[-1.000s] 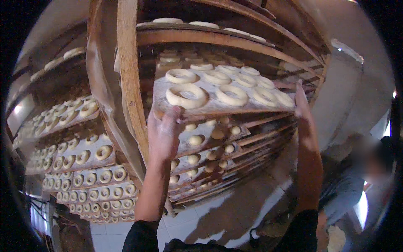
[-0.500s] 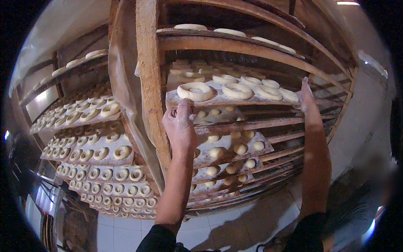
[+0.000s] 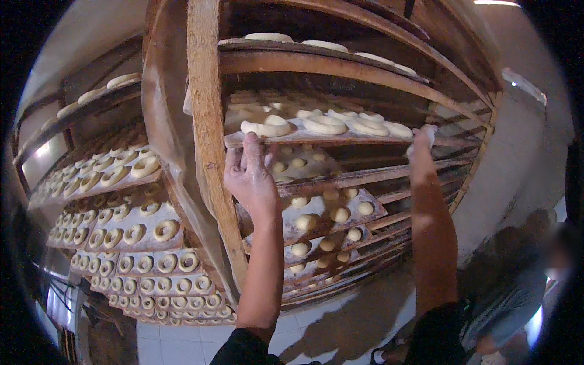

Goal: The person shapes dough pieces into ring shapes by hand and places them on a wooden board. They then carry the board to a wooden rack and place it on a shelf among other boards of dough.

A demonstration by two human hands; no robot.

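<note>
My left hand [image 3: 249, 173] has its fingers curled on the near left edge of a floured wooden board [image 3: 292, 139]. My right hand [image 3: 421, 146] is closed at the board's right end, its fingertips partly hard to make out. Several pale dough rings [image 3: 323, 124] lie on the board, which sits within the wooden rack, between an upper shelf [image 3: 274, 61] holding more rings and lower boards with round dough balls [image 3: 339, 215]. A rough upright post [image 3: 207, 121] stands just left of my left hand.
A second rack with boards of dough rings [image 3: 165, 231] fills the left, beside a hanging translucent sheet [image 3: 164, 121]. Below is a white tiled floor [image 3: 176, 347]. A person [image 3: 511, 292] is at the lower right, near a pale wall [image 3: 517, 146].
The board has moved further into the rack and now shows more edge-on, its back rings receding into shadow. Both my hands stay at its edges, and my left fingers have shifted under the front lip.
</note>
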